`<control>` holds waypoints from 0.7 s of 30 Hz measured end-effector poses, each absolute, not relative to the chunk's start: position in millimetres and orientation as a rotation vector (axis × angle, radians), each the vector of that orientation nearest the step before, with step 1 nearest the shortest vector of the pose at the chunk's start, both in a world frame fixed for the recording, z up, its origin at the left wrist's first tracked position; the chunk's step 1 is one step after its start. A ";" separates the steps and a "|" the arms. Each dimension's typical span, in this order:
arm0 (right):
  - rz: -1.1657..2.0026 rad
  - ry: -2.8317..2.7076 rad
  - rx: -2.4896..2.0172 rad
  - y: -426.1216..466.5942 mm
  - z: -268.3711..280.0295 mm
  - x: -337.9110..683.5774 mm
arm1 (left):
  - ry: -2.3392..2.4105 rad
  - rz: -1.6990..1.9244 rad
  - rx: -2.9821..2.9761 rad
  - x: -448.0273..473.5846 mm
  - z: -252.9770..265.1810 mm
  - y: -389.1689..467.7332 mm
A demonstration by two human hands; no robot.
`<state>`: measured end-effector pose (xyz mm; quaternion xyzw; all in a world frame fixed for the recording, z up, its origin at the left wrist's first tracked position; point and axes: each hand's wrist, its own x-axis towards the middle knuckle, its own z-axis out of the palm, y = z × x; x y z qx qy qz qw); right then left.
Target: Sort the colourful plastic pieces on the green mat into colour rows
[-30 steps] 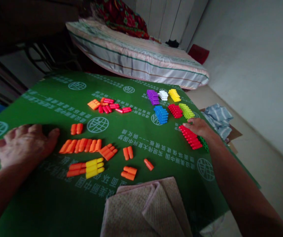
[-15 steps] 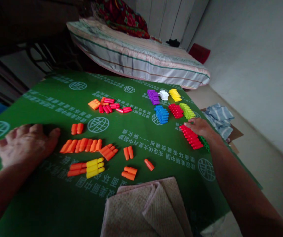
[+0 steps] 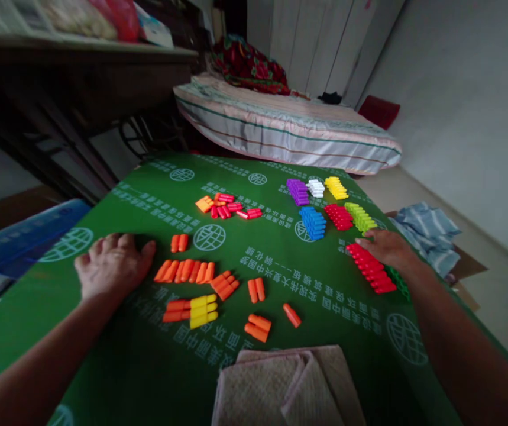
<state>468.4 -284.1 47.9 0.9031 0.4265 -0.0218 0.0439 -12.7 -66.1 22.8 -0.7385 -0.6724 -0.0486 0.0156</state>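
My left hand (image 3: 110,264) lies flat on the green table sheet (image 3: 120,361), fingers spread and nothing in them. Just right of it are a pair of orange pegs (image 3: 180,243) and a row of orange pegs (image 3: 184,271). My right hand (image 3: 385,245) is closed over a dark green peg block (image 3: 398,283), mostly hidden under palm and wrist. Thumb and forefinger sit at the far end of a red peg block (image 3: 371,269) alongside. Beyond that hand stand a lime block (image 3: 360,218), a second red block (image 3: 339,217) and a blue block (image 3: 313,223).
Purple (image 3: 297,191), white (image 3: 316,188) and yellow (image 3: 336,187) blocks stand farther back. Loose pink and orange pegs (image 3: 221,211) lie mid-table. Nearer are joined orange and yellow pegs (image 3: 203,310), a single orange peg (image 3: 291,315) and a folded cloth (image 3: 289,387). A bed (image 3: 280,130) borders the far edge.
The view has tilted up and turned left, so everything sits farther right and lower. Both hands keep about the same places on the table, and the pegs look unmoved.
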 end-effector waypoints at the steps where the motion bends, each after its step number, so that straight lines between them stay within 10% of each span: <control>1: -0.035 1.309 2.754 -283.4 49.4 464.8 | -2.090 -0.176 -2.299 -13.1 21.9 -66.8; 21: -0.115 2.299 2.200 -109.2 44.9 282.0 | -2.036 -0.245 -2.247 -20.9 13.3 -71.6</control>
